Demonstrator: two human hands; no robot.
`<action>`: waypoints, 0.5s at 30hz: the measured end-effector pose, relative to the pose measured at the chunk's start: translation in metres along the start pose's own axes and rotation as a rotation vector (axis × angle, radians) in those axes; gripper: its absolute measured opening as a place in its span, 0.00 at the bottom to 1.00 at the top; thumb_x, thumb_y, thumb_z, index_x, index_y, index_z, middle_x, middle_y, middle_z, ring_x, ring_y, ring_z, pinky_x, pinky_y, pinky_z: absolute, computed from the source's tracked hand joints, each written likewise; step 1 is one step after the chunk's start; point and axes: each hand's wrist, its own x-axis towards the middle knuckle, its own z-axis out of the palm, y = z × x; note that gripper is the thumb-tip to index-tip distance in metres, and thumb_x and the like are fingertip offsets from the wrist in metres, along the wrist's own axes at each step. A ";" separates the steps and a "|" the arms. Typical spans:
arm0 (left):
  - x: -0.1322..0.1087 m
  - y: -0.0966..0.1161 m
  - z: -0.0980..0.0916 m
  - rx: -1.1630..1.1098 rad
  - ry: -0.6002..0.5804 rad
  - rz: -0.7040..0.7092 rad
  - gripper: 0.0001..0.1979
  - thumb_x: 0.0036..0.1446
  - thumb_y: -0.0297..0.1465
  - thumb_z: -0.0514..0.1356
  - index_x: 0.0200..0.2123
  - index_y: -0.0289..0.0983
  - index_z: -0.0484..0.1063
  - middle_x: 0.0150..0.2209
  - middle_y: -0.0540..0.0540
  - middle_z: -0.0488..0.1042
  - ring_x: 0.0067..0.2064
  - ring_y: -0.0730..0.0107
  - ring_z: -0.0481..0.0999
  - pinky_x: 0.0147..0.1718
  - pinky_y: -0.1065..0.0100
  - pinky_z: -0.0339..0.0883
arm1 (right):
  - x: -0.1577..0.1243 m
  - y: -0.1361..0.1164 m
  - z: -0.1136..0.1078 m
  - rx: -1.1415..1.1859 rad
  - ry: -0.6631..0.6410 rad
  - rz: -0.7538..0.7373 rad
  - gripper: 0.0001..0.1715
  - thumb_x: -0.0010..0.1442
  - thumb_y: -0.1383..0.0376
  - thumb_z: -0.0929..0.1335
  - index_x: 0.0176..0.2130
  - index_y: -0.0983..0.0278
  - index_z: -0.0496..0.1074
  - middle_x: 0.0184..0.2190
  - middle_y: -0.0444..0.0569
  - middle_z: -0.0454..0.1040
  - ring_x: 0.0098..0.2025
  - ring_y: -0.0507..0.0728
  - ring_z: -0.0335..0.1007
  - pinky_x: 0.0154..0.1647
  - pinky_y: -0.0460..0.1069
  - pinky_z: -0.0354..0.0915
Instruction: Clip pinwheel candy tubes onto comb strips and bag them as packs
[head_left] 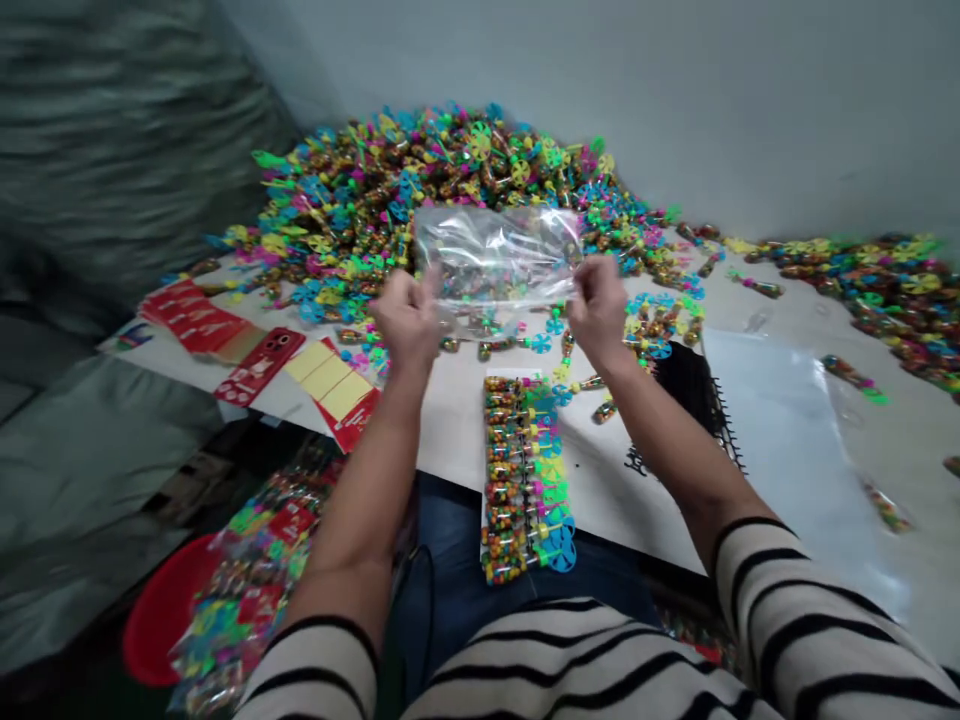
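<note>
A clear plastic bag [499, 255] is stretched between my two hands above the table. My left hand [409, 315] is closed on its left edge, and my right hand [598, 305] grips the right edge, slightly blurred. Below them, a card with a row of candy-filled tubes [510, 480] lies at the table's front edge, the tubes topped with coloured fan-shaped pieces. Several loose tubes lie between this row and the bag.
A large heap of tubes [450, 170] fills the back of the table [450, 430]. Red cards [195, 320] and a red phone [262, 365] lie left; black strips [686, 385] and clear sheets [780, 420] right. A red basin [161, 610] stands below left.
</note>
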 end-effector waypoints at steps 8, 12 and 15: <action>-0.104 -0.090 0.053 0.206 -0.439 -0.193 0.12 0.51 0.29 0.59 0.19 0.39 0.61 0.22 0.49 0.63 0.34 0.64 0.65 0.37 0.67 0.58 | -0.076 0.048 0.060 -0.337 -0.724 0.093 0.10 0.55 0.69 0.62 0.38 0.64 0.69 0.32 0.52 0.73 0.38 0.60 0.66 0.41 0.51 0.58; -0.114 -0.088 0.054 0.158 -0.550 -0.105 0.10 0.51 0.29 0.58 0.20 0.39 0.62 0.25 0.47 0.66 0.37 0.62 0.65 0.41 0.64 0.60 | -0.078 0.043 0.056 -0.369 -0.845 0.043 0.12 0.51 0.72 0.63 0.38 0.65 0.68 0.33 0.55 0.73 0.41 0.63 0.67 0.44 0.54 0.57; -0.115 -0.083 0.049 0.072 -0.488 -0.208 0.14 0.51 0.30 0.58 0.18 0.40 0.56 0.22 0.49 0.61 0.32 0.66 0.63 0.35 0.67 0.59 | -0.072 0.044 0.058 -0.259 -0.861 0.081 0.12 0.49 0.72 0.63 0.37 0.64 0.66 0.30 0.51 0.72 0.36 0.60 0.67 0.39 0.51 0.59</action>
